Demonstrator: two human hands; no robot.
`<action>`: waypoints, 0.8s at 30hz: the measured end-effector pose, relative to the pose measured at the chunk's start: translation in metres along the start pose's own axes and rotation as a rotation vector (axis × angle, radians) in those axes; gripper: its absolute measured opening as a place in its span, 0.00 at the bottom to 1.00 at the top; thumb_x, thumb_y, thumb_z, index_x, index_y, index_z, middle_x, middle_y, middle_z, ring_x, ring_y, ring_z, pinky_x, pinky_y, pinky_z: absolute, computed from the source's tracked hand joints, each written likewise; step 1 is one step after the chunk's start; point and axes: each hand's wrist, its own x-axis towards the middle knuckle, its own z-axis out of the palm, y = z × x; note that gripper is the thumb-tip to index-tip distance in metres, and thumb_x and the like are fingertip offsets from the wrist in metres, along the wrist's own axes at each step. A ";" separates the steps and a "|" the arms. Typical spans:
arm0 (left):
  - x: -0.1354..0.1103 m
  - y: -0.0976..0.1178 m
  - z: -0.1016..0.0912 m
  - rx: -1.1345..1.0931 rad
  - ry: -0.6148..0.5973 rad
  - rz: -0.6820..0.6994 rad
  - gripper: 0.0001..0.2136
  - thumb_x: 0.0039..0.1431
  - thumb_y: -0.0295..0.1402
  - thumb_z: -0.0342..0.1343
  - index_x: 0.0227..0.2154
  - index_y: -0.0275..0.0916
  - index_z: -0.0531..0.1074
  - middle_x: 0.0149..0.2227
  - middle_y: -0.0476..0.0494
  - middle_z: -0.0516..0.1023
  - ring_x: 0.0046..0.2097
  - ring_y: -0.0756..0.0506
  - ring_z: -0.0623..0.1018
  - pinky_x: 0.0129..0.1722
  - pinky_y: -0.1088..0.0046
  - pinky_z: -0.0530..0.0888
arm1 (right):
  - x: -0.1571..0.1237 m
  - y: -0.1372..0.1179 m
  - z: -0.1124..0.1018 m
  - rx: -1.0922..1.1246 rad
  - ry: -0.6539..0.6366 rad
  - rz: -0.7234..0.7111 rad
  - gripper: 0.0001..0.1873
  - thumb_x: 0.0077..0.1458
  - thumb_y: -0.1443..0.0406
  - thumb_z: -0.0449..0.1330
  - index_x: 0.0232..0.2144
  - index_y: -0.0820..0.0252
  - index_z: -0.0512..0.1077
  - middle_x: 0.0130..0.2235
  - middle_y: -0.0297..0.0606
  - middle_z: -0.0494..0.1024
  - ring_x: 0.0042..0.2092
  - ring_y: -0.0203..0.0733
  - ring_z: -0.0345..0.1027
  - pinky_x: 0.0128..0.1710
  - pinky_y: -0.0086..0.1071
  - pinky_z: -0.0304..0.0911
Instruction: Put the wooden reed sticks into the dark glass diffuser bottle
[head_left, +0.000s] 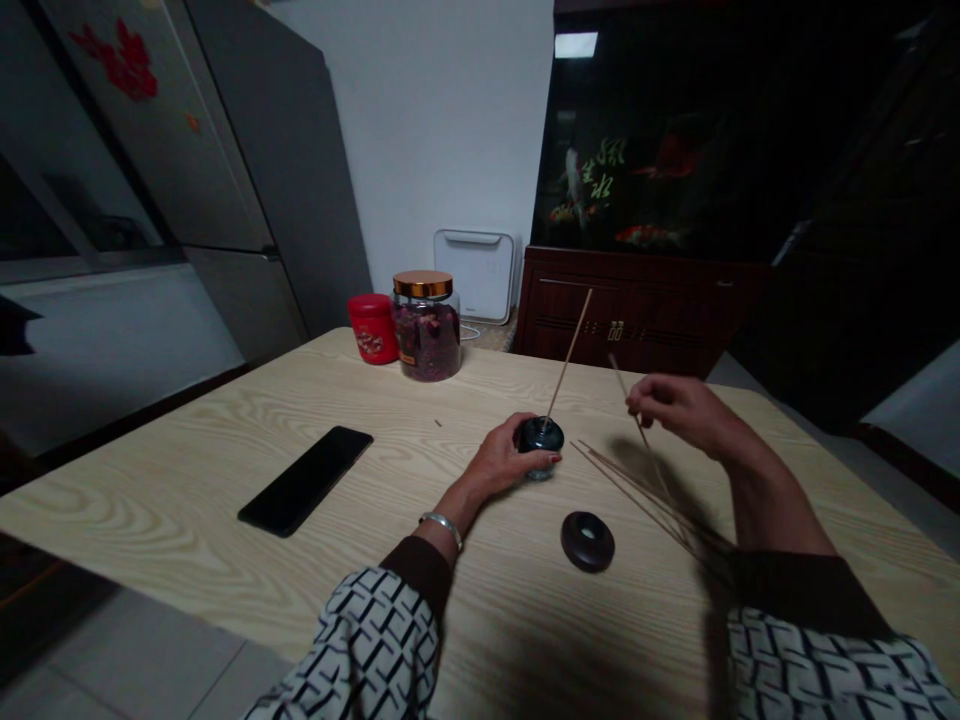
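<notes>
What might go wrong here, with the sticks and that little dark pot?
1. The tall stick leans in the small dark pot, which the left hand grips; a nudge might tip the stick out.
2. The right hand pinches a thin stick close to the leaning one; they may knock together, or the thin one may snap.
3. The loose sticks lie beneath the right forearm; the sleeve might scatter them.

The room was dim; the aquarium [652,150] side sank near black, the right hand [675,405] threw a soft shadow on the table [187,470], and the edges bowed.
</notes>
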 end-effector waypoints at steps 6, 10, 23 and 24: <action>-0.001 0.000 0.000 -0.016 -0.012 -0.007 0.33 0.44 0.42 0.72 0.53 0.36 0.70 0.46 0.38 0.77 0.49 0.41 0.76 0.54 0.60 0.72 | -0.004 -0.052 0.004 0.554 0.840 -0.325 0.06 0.47 0.65 0.66 0.29 0.60 0.72 0.27 0.33 0.77 0.24 0.33 0.69 0.18 0.24 0.56; -0.001 0.000 0.000 -0.018 -0.002 0.002 0.32 0.44 0.43 0.72 0.52 0.36 0.71 0.46 0.38 0.78 0.48 0.41 0.76 0.53 0.60 0.73 | -0.002 -0.065 0.021 0.677 0.933 -0.422 0.06 0.51 0.65 0.66 0.29 0.57 0.71 0.28 0.33 0.78 0.25 0.35 0.71 0.18 0.26 0.58; -0.002 0.007 0.000 -0.030 -0.015 -0.001 0.33 0.44 0.43 0.72 0.52 0.35 0.70 0.47 0.37 0.78 0.49 0.41 0.77 0.53 0.63 0.72 | 0.010 -0.065 0.053 0.502 0.771 -0.384 0.10 0.52 0.60 0.66 0.32 0.58 0.71 0.28 0.32 0.76 0.27 0.35 0.72 0.21 0.26 0.63; -0.002 0.007 0.000 -0.026 -0.015 -0.001 0.33 0.44 0.43 0.72 0.52 0.36 0.70 0.47 0.37 0.78 0.49 0.41 0.77 0.53 0.63 0.72 | 0.009 -0.065 0.056 0.480 0.738 -0.365 0.10 0.53 0.59 0.65 0.32 0.58 0.70 0.29 0.32 0.77 0.28 0.35 0.72 0.22 0.26 0.64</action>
